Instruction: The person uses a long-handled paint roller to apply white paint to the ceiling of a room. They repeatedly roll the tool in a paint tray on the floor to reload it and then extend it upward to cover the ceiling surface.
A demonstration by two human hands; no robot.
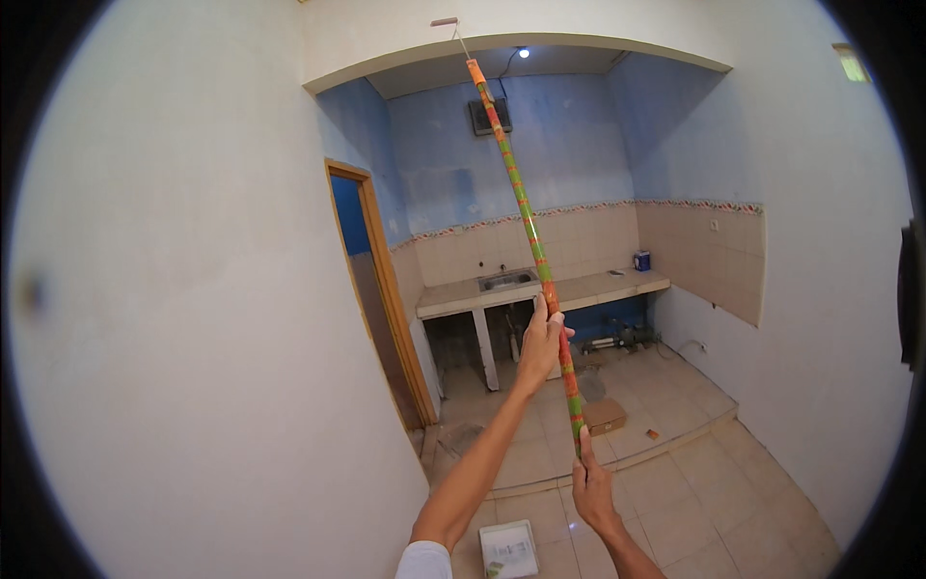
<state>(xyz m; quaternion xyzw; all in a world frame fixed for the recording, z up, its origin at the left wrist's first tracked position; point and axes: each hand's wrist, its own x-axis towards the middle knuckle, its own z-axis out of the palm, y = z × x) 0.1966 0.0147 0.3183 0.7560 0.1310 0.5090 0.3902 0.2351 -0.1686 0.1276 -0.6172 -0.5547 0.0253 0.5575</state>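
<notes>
The head camera looks from behind and above the left hand (540, 345) and right hand (592, 490), near both, facing forward past them toward the sink (508, 281)

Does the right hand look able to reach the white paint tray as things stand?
Probably not: the right hand is gripping the striped pole, and the white paint tray sits on the floor.

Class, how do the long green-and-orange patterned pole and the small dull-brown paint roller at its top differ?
The long green-and-orange patterned pole slants steeply, while the small dull-brown paint roller lies nearly level. The pole is multicoloured; the roller looks plain. The left hand and right hand hold the pole; neither touches the roller. Both are slim.
</notes>
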